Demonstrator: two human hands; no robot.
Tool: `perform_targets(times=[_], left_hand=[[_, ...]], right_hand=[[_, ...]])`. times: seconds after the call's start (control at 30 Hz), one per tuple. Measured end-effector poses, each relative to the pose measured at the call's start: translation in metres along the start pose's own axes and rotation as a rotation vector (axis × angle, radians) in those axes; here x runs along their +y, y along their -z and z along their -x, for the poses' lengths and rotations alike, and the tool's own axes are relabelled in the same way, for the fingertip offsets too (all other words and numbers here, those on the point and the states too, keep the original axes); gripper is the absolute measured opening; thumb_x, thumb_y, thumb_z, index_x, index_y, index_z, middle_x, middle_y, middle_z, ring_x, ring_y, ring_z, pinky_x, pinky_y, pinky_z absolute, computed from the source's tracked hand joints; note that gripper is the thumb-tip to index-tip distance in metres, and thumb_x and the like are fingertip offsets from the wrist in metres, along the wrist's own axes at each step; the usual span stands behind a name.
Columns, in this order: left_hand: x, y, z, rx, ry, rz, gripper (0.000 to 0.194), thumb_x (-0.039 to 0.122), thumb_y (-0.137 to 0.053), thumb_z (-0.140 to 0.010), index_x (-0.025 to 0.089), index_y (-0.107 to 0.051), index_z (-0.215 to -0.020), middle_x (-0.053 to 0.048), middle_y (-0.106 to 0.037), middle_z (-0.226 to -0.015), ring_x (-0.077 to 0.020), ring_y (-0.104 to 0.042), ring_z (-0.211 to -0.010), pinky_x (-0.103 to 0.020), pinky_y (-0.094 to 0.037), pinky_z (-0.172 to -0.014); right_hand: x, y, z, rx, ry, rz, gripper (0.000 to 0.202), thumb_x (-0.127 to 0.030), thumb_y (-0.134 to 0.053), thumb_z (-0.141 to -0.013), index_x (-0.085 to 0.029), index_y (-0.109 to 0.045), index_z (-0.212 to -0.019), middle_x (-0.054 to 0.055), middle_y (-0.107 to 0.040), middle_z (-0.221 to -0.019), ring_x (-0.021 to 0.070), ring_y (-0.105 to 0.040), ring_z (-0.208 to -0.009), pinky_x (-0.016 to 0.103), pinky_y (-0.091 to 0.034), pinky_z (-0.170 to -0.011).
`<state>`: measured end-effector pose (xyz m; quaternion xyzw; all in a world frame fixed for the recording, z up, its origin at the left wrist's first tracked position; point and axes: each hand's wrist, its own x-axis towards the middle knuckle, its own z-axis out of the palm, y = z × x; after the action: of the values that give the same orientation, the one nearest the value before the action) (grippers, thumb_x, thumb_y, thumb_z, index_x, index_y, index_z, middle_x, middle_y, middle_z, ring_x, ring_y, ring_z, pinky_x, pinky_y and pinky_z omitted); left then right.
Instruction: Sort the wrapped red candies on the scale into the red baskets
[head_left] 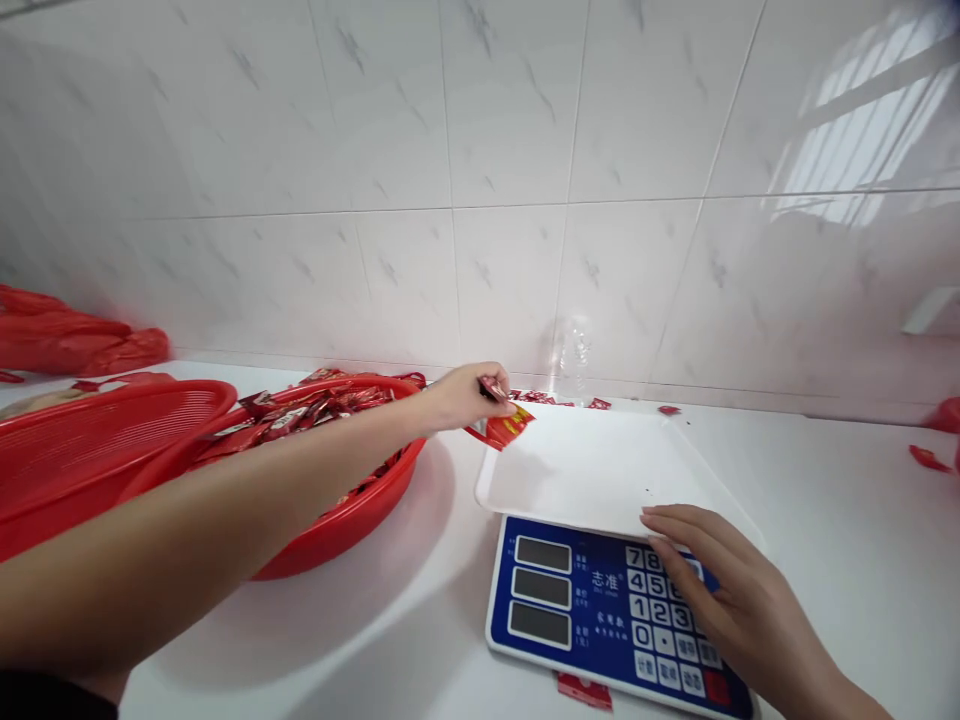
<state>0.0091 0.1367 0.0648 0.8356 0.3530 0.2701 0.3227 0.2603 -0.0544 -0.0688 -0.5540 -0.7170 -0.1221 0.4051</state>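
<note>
clamping the red packets [507,428], left fingers [495,374] should use gentle pressure; right fingers [679,517], slightly apart, should rest lightly by the tray [585,480].

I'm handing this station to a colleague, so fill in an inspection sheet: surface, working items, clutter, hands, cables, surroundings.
Surface: white table.
Working items: blue scale with white tray; red basket of red packets; another red basket at left.
Clutter: red scraps along the wall; red piece at the scale's near edge; clear bottle.
Hands: left hand holds a red-and-yellow packet near the tray's far-left corner; right hand is at the tray's near edge, partly hiding the keypad.
Cables: nothing seen.
Surroundings: tiled wall; red bags far left.
</note>
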Motion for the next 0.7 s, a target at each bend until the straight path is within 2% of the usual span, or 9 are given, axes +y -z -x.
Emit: perform_targets(times=[0.07,0.13,0.2,0.3,0.43,0.53,0.63,0.7], left_hand=[[0.002,-0.028,-0.006,-0.089,-0.006,0.028,0.024,0.030,-0.069,-0.065,0.019,-0.053,-0.080,0.002,-0.056,-0.076,-0.0137,-0.056,-0.075,-0.025,-0.044,-0.066],[0.005,-0.047,-0.011,-0.190,0.006,-0.016,0.029,0.031,-0.068,-0.067,0.020,-0.055,-0.091,-0.002,-0.059,-0.093,-0.0162,-0.058,-0.087,-0.027,-0.046,-0.073],[0.009,-0.055,-0.013,-0.280,0.043,-0.076,0.041,0.032,-0.066,-0.068,0.023,-0.054,-0.107,-0.007,-0.056,-0.115,-0.0189,-0.057,-0.099,-0.029,-0.047,-0.076],[0.011,-0.050,-0.016,-0.344,0.080,-0.159,0.053,0.034,-0.064,-0.070,0.025,-0.049,-0.121,-0.009,-0.047,-0.132,-0.0219,-0.054,-0.111,-0.030,-0.049,-0.078],[0.002,-0.017,-0.015,-0.355,0.090,-0.348,0.049,0.043,-0.060,-0.073,0.026,-0.052,-0.118,-0.005,-0.054,-0.128,-0.0214,-0.051,-0.116,-0.030,-0.045,-0.087],[-0.012,0.023,-0.007,-0.353,0.123,-0.505,0.048,0.045,-0.055,-0.076,0.024,-0.054,-0.118,-0.005,-0.057,-0.126,-0.0219,-0.052,-0.114,-0.030,-0.042,-0.091],[-0.031,0.067,0.010,-0.298,0.211,-0.710,0.044,0.044,-0.053,-0.076,0.022,-0.059,-0.113,-0.006,-0.062,-0.118,-0.0247,-0.057,-0.104,-0.032,-0.044,-0.086],[-0.045,0.090,0.025,-0.351,0.261,-0.770,0.036,0.044,-0.051,-0.077,0.022,-0.063,-0.103,-0.006,-0.066,-0.105,-0.0253,-0.061,-0.093,-0.033,-0.047,-0.080]], right_hand=[[0.000,0.000,-0.002,-0.017,-0.011,0.004,0.022,-0.034,-0.049,-0.090,-0.027,-0.064,-0.105,0.004,-0.068,-0.107,0.0211,-0.063,-0.102,0.035,-0.057,-0.082],[0.001,-0.001,-0.004,-0.028,-0.005,0.008,0.022,-0.032,-0.050,-0.090,-0.026,-0.064,-0.105,0.005,-0.068,-0.107,0.0214,-0.063,-0.102,0.036,-0.057,-0.081],[0.003,-0.001,-0.004,-0.030,-0.007,0.006,0.022,-0.031,-0.049,-0.090,-0.026,-0.064,-0.105,0.005,-0.068,-0.107,0.0219,-0.062,-0.103,0.037,-0.057,-0.082],[0.006,-0.001,-0.004,-0.032,-0.024,0.002,0.022,-0.031,-0.049,-0.090,-0.025,-0.063,-0.106,0.005,-0.067,-0.109,0.0218,-0.061,-0.105,0.039,-0.056,-0.085],[0.008,0.000,-0.005,-0.058,-0.025,0.013,0.022,-0.032,-0.050,-0.090,-0.026,-0.063,-0.106,0.005,-0.067,-0.110,0.0211,-0.062,-0.104,0.038,-0.056,-0.084],[0.006,0.001,-0.005,-0.059,-0.033,0.018,0.022,-0.032,-0.050,-0.090,-0.025,-0.064,-0.105,0.005,-0.068,-0.109,0.0216,-0.061,-0.104,0.040,-0.055,-0.085],[0.005,0.002,-0.006,-0.058,-0.031,0.027,0.022,-0.032,-0.049,-0.090,-0.025,-0.063,-0.106,0.005,-0.067,-0.109,0.0223,-0.060,-0.105,0.042,-0.054,-0.087],[0.005,0.003,-0.006,-0.054,-0.014,0.033,0.022,-0.032,-0.050,-0.090,-0.025,-0.063,-0.106,0.005,-0.068,-0.108,0.0225,-0.061,-0.104,0.042,-0.054,-0.086]])
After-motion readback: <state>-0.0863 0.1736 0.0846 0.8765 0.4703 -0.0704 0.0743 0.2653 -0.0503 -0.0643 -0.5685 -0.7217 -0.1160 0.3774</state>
